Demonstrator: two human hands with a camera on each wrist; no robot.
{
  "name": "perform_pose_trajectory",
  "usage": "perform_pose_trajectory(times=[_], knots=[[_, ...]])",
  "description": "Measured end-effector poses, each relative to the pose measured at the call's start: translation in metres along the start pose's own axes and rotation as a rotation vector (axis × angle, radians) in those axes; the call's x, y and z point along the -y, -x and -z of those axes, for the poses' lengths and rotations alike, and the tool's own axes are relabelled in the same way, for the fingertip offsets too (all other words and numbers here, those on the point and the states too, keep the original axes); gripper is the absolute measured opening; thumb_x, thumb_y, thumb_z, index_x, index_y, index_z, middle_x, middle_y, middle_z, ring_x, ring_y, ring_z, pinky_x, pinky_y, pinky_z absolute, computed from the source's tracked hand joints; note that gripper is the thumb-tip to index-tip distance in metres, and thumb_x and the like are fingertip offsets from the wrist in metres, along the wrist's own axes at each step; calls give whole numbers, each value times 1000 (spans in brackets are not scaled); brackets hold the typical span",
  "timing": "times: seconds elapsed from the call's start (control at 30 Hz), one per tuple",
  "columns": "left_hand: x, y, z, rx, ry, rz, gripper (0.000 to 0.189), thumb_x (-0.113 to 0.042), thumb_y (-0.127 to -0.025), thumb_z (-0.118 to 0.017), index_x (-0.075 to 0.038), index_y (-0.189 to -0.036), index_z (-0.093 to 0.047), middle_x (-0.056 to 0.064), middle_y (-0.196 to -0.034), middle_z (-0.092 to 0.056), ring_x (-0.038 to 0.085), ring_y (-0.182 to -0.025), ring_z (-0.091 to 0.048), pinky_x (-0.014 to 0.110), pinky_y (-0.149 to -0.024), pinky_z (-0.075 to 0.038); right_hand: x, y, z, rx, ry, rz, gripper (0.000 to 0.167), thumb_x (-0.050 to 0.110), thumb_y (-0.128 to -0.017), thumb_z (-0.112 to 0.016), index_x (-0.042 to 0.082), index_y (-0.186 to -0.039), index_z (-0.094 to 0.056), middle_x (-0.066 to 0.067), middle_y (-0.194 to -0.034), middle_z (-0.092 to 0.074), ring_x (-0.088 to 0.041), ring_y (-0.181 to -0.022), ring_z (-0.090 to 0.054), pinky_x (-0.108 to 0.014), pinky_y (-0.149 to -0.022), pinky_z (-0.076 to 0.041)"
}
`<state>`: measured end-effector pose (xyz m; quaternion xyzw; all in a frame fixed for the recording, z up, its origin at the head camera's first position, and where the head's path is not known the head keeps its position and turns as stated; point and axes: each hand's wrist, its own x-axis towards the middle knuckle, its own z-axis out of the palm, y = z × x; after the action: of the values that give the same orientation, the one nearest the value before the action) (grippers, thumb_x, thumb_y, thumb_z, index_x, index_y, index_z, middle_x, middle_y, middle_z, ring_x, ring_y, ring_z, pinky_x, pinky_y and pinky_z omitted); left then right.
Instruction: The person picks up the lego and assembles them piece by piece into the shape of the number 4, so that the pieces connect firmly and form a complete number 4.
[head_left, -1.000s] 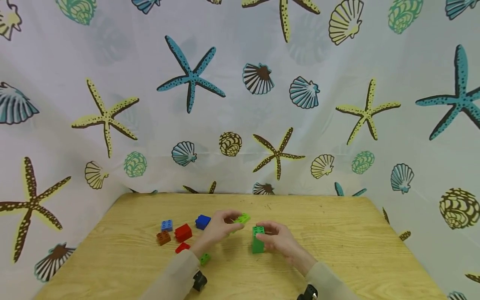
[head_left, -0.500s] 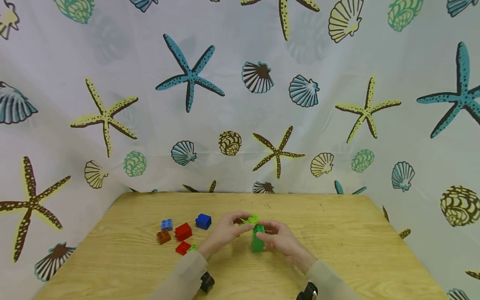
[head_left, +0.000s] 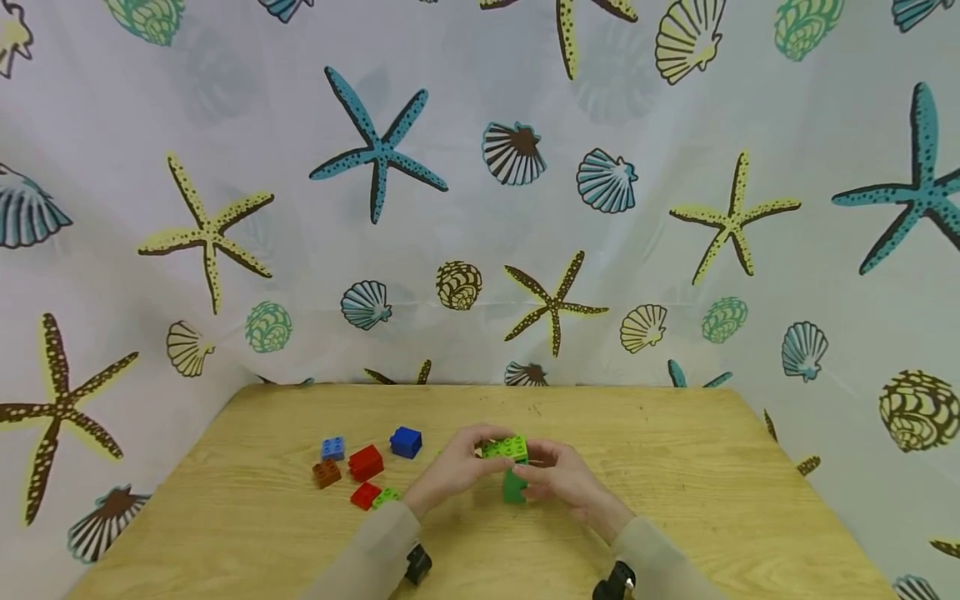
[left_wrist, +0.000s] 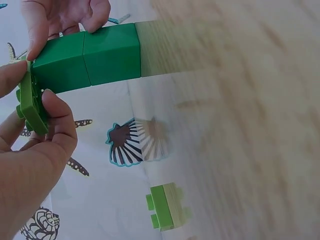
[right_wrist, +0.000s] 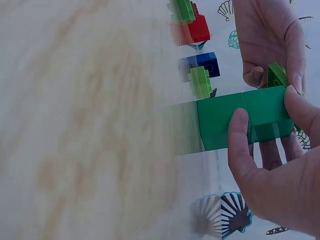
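Observation:
My left hand (head_left: pixel 457 468) pinches a light green building brick (head_left: pixel 506 448) with round studs on top. It lies over the top end of a dark green tower (head_left: pixel 514 488) made of two bricks stacked upright on the table. In the left wrist view the light green brick (left_wrist: pixel 31 102) is tilted against the tower's top, one end close in and the other apart from it. My right hand (head_left: pixel 566 482) grips the tower from the right, fingers and thumb on its sides. In the right wrist view one fingertip presses the tower (right_wrist: pixel 225 122) near the seam between its bricks.
Loose bricks lie left of my hands on the wooden table (head_left: pixel 675 483): dark blue (head_left: pixel 406 442), light blue (head_left: pixel 333 448), brown (head_left: pixel 326 473), a larger red (head_left: pixel 366 463), a flat red (head_left: pixel 366 496) and a light green one (head_left: pixel 386 497). Another light green brick (right_wrist: pixel 200 82) stands beyond the tower.
My left hand has moved right, carrying the light green brick from beside the tower to over its top. My right hand has stayed at the tower.

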<state>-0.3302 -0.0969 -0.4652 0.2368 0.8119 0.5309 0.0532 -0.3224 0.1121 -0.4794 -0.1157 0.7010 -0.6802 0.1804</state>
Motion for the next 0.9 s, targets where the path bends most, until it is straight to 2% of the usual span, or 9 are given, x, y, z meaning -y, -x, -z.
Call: perform_pose_trajectory(times=[0.47, 0.7, 0.9], knots=[[2, 0, 0, -2, 9, -3, 36, -25, -92, -70, -16, -127, -65, 6, -124, -62, 19, -96, -57, 31, -76, -51, -1, 1, 6, 77, -66, -16, 54, 15, -93, -68, 1, -141, -49, -16, -136, -55, -27, -114, -63, -42, -92, -54], [0, 0, 2, 13, -48, -20, 34, -25, -90, -73, -18, -122, -68, 3, -119, -64, 17, -95, -56, 34, -79, -49, 1, 2, 9, 114, -65, -11, 53, 11, -93, -67, 0, -142, -49, -16, -137, -56, -27, -114, -63, -46, -95, -52], [-3, 0, 3, 15, -111, -29, 35, -27, -91, -71, -17, -124, -66, 2, -122, -62, 16, -95, -55, 33, -77, -49, 0, 0, 9, 117, -79, -9, 54, 11, -92, -68, -1, -141, -49, -17, -137, -56, -24, -111, -64, -45, -94, -53]])
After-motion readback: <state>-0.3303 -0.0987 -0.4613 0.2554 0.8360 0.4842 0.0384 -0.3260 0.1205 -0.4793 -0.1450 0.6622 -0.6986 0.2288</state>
